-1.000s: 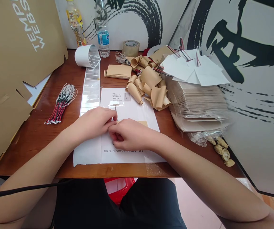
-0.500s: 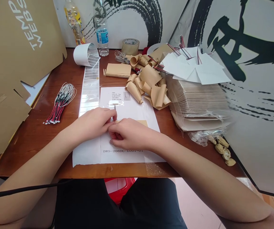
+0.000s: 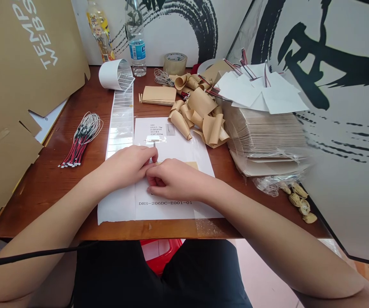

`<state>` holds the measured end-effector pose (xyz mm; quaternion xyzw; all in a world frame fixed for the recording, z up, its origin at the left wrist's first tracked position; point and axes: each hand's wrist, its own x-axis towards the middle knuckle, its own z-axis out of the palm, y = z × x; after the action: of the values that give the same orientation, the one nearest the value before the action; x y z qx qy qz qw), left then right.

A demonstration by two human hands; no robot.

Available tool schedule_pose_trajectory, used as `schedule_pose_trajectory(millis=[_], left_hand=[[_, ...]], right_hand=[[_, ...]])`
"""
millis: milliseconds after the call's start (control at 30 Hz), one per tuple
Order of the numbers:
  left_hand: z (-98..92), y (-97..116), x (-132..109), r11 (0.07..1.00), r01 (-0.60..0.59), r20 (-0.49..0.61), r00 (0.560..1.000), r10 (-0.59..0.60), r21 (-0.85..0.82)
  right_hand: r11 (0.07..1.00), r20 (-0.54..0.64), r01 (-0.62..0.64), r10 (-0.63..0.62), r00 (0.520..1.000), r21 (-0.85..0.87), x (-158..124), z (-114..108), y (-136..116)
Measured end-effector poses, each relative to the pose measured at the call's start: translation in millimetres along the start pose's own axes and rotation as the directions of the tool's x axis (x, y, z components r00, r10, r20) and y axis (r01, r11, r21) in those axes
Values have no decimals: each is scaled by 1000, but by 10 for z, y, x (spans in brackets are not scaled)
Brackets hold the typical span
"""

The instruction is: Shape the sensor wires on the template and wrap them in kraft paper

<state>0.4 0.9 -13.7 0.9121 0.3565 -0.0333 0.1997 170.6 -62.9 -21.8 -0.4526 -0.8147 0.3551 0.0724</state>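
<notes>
Over a printed white sheet (image 3: 178, 210) taped to the table, my left hand (image 3: 132, 163) and my right hand (image 3: 175, 179) meet at the fingertips. Both have curled fingers, closed on a piece of brown kraft paper (image 3: 192, 164) that lies mostly hidden beneath them; its right end shows past my right knuckles. A thin dark wire end (image 3: 154, 144) sticks up just beyond my left fingertips. To the left of the sheet runs a strip of white labels (image 3: 120, 124) from a curled label roll (image 3: 115, 74).
A bundle of red-black wires (image 3: 81, 139) lies left. Behind the sheet are a kraft paper stack (image 3: 158, 95) and curled kraft pieces (image 3: 202, 102). A bagged cardboard stack (image 3: 267, 137) topped with white cards (image 3: 261, 87) stands right, near peanut shells (image 3: 299, 203). Bottles (image 3: 136, 47) and tape (image 3: 175, 64) stand behind.
Hardly anything differs: both hands stay together at the same spot, with only a very slight shift of my right fingers. The view has moved a tiny bit.
</notes>
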Motion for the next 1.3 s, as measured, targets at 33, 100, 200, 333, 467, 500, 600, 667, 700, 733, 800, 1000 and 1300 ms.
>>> schedule_pose_trajectory(millis=[33,100,200,333,467,500,600,667,700,733,800,1000,1300], left_hand=[[0,-1,0,1000,-2,-1,1000,2,1],[-1,0,-2,1000,2,1,1000,-2,1],[-4,6,-4,1000,9,4,1000,-9,-4],[-4,12,-4,1000,9,6,1000,-9,-10],[12,-4,-3,1000,-3,-1,1000,3,-5],[17,-10,-3,1000,-6,-4,1000,6,-3],[27,-22,-2,1000,-7,-8,1000,7,0],[26,-20,-3,1000,-4,-7,1000,4,0],[24,-16,-4,1000,-2,-4,1000,2,0],[20,-10,-6,1000,0,0,1000,0,-1],[12,5,-11,1000,12,10,1000,-12,2],[7,30,-18,999,40,24,999,-40,15],[9,26,-2,999,44,28,999,-44,4]], right_hand=[[1000,0,-1,1,1000,-3,1,-2,0],[1000,0,2,-2,1000,-2,1,-4,2],[1000,-2,6,-6,1000,2,1,-2,5],[1000,-3,8,-8,1000,4,4,2,3],[1000,-5,6,-6,1000,9,3,5,6],[1000,-8,6,-6,1000,7,2,6,8],[1000,-11,7,-7,1000,0,-2,6,11],[1000,-5,1,-1,1000,3,-5,1,7],[1000,-2,-2,2,1000,7,-6,-3,4],[1000,0,-4,4,1000,11,-7,-7,0],[1000,3,-12,12,1000,17,-7,-17,-5],[999,0,-10,10,1000,34,2,-19,5],[998,2,-23,23,1000,51,-6,-11,5]])
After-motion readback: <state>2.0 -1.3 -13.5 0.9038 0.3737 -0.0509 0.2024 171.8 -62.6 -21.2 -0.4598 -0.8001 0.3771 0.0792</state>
